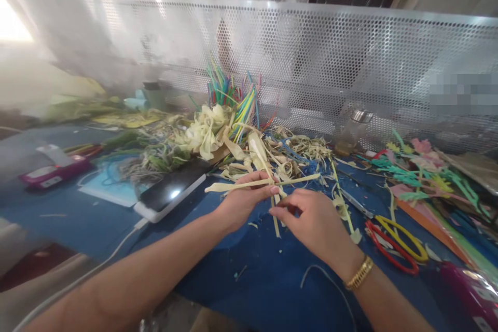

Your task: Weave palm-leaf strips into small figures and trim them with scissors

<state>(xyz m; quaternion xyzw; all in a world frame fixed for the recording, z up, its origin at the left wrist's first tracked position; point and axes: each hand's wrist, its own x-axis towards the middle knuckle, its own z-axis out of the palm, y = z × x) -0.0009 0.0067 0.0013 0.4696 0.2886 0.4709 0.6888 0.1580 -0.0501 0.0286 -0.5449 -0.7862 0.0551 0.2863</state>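
My left hand (pixel 243 199) pinches several pale yellow husk-like strips (pixel 229 185) where they cross one another. One strip lies crosswise, its ends sticking out to both sides; others point up and down from the crossing. Just right of it, my right hand (pixel 307 212) is closed at the lower part of the strips, thumb and forefinger together. What sits between those fingertips is too small to make out. A gold band circles the right wrist. Behind the hands lies a heap of dried, curled husk pieces (pixel 295 150).
A phone on a white power bank (pixel 171 192) with a cable lies left. Scissors with red and yellow handles (pixel 392 244) lie right, near colourful paper flowers (pixel 424 166). Coloured stems (pixel 233 93), a glass bottle (pixel 352 132) and a perforated metal screen (pixel 311 52) stand behind.
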